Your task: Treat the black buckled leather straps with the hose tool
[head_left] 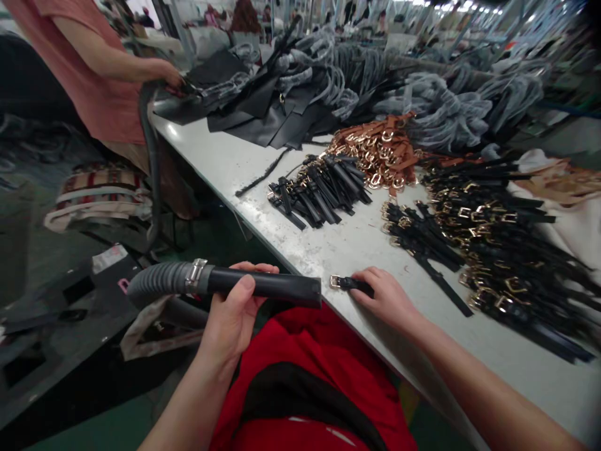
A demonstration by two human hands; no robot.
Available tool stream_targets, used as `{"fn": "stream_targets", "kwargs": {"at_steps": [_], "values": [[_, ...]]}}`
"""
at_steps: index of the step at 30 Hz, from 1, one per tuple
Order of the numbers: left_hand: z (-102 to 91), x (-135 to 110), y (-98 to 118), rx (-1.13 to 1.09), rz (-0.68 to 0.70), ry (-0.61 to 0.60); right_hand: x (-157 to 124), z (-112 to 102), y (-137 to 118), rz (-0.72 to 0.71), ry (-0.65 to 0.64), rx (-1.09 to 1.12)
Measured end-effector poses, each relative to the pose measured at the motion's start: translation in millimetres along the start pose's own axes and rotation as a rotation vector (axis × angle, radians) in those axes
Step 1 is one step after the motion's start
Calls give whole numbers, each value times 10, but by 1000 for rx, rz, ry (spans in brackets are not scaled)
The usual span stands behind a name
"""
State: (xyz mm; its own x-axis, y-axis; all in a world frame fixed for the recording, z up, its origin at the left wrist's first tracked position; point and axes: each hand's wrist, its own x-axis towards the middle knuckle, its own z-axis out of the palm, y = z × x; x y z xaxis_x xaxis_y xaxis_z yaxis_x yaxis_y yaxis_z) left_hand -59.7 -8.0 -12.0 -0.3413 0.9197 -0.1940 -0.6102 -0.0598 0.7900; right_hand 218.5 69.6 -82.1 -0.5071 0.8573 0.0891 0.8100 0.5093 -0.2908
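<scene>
My left hand [239, 304] is wrapped round the black nozzle [286, 288] of a ribbed grey hose [159, 279], joined by a metal clamp [195, 275]. The nozzle's flat mouth points right, close to the table edge. At the table's near edge my right hand [382, 294] grips a short black buckle strap [347, 283], its gold buckle facing the nozzle. Part of the strap is hidden under the fingers. Beyond it lie a pile of black buckle straps [323, 191] and, to the right, a smaller group of black straps [422, 238].
Brown straps with gold rings [380, 153] are heaped farther back on the white table [361, 241]. A large pile of black straps [498, 232] covers the right side. Black sheets [277, 119] and plastic-wrapped coils [436, 109] lie behind. A co-worker [107, 75] stands at the far left.
</scene>
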Motion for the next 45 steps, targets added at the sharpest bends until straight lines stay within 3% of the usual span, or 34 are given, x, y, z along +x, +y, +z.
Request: {"fn": "stream_targets", "kwargs": {"at_steps": [5,14,28,38,45], "values": [[162,-88,-111,29,-19,-79,-323,94,-100,94,94,138],[402,-179,-209,63,-24,-107,-306,87,-120,56,107,136],[375,-182,-237,130,4,-124,-317,83,-76,78,129,193],[651,-102,-477,136,-10,-202,-358,76,-138,102,153,93],[534,-36,-510,165,-19,-191,-609,63,-72,188,191,116]]}}
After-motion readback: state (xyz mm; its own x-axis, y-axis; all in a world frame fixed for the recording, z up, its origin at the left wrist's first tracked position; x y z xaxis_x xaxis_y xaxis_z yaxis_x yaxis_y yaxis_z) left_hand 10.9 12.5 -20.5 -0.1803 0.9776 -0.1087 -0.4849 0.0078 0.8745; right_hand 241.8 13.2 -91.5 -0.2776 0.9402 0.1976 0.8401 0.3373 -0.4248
